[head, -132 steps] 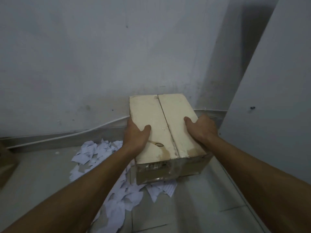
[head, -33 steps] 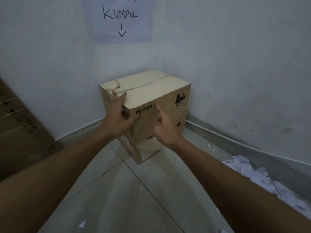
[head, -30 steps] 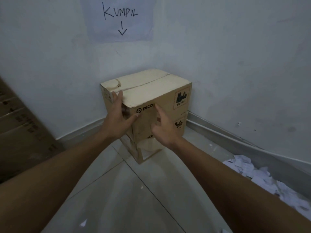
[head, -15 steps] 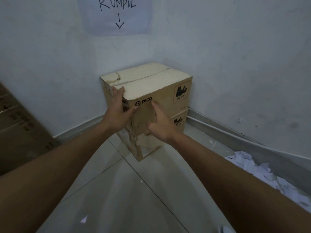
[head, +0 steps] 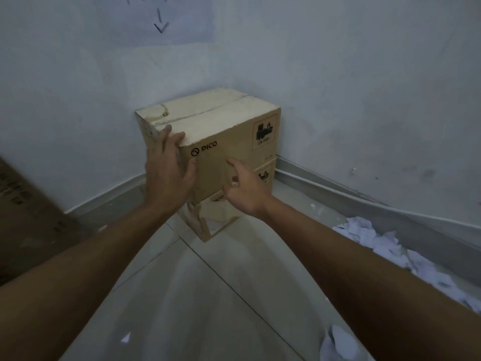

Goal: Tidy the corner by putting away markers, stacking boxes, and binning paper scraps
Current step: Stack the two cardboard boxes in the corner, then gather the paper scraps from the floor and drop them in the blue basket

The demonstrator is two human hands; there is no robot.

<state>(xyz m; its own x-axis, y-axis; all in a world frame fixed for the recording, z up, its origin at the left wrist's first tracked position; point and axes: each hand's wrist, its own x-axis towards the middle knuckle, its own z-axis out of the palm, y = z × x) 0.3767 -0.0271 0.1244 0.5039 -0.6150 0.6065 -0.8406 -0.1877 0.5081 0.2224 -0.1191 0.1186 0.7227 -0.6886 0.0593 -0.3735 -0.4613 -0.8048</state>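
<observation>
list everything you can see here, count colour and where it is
top box: 1, tan cardboard with black PICO print, in the wall corner, stacked on another box
bottom box: 1, tan cardboard, on the floor under the top box, mostly hidden
paper scraps: a pile plus a few loose bits, white, on the floor along the right wall
wall sign: 1, pale sheet with a black arrow pointing down, on the wall above the boxes
large carton: 1, brown, at the left edge, cut off
left hand: 1, open, fingers on the top box's near corner
right hand: 1, open, in front of the boxes' side; contact unclear
</observation>
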